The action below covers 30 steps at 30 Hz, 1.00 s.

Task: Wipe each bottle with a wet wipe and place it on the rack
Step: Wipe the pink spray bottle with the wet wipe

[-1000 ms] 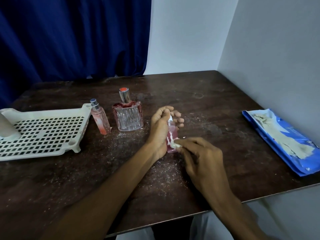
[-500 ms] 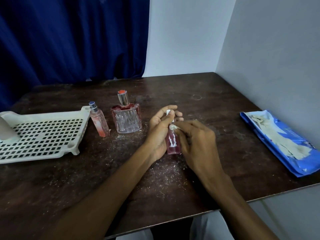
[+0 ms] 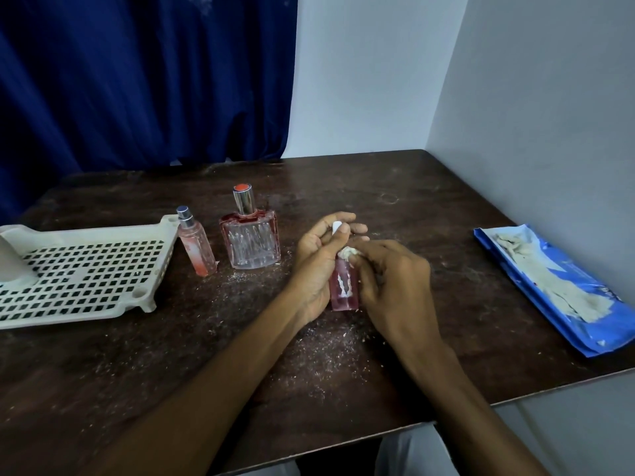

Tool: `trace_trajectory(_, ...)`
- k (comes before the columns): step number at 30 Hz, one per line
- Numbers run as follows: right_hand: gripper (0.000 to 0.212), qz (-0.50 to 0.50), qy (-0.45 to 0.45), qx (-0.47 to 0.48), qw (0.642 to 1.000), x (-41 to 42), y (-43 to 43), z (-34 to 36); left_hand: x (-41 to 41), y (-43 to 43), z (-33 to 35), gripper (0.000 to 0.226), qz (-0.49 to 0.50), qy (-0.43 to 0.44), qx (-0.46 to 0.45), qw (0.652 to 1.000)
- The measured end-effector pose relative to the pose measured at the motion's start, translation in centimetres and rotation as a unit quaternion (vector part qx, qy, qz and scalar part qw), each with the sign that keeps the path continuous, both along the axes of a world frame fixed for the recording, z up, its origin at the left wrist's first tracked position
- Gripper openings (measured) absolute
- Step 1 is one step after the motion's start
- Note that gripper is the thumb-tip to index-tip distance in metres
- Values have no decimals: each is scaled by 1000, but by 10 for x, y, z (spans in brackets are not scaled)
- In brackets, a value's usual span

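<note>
A small pink white-capped bottle (image 3: 343, 290), apparently upright, with a crumpled white wet wipe (image 3: 347, 251) at its neck. A slim pink spray bottle (image 3: 196, 247) and a square clear glass bottle (image 3: 251, 242) stand just beside the cream perforated plastic rack (image 3: 103, 316).

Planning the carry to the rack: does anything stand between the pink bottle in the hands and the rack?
Yes. Two upright bottles stand on the table between the pink bottle and the rack: the square glass bottle, and the slim spray bottle right beside the rack's right edge. Lifting over them would probably clear both.
</note>
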State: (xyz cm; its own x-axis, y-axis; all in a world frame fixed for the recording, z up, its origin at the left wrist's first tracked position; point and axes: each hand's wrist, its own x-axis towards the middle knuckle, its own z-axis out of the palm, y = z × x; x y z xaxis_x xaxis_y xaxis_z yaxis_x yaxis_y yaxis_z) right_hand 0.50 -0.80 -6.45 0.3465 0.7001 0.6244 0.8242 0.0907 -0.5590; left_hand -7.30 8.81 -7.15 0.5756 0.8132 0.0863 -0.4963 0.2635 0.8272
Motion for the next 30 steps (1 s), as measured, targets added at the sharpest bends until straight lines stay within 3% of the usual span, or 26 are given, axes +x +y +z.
trace_trajectory(9,21,7,24,-4,1000,-13,-40,-25,2,0,-3,13,30,15,20,999)
trace_trajectory(12,9,-2,35,-2,999,-12,-38,-24,3,-2,-4,27,43,41,23,998)
trace_trajectory(18,8,-27,43,4,999,-8,-34,-28,-3,4,1,27,-12,92,28,995)
trace_trajectory(30,18,-4,65,41,997,7,3,1,-5,6,4,28,-55,3,-42,998)
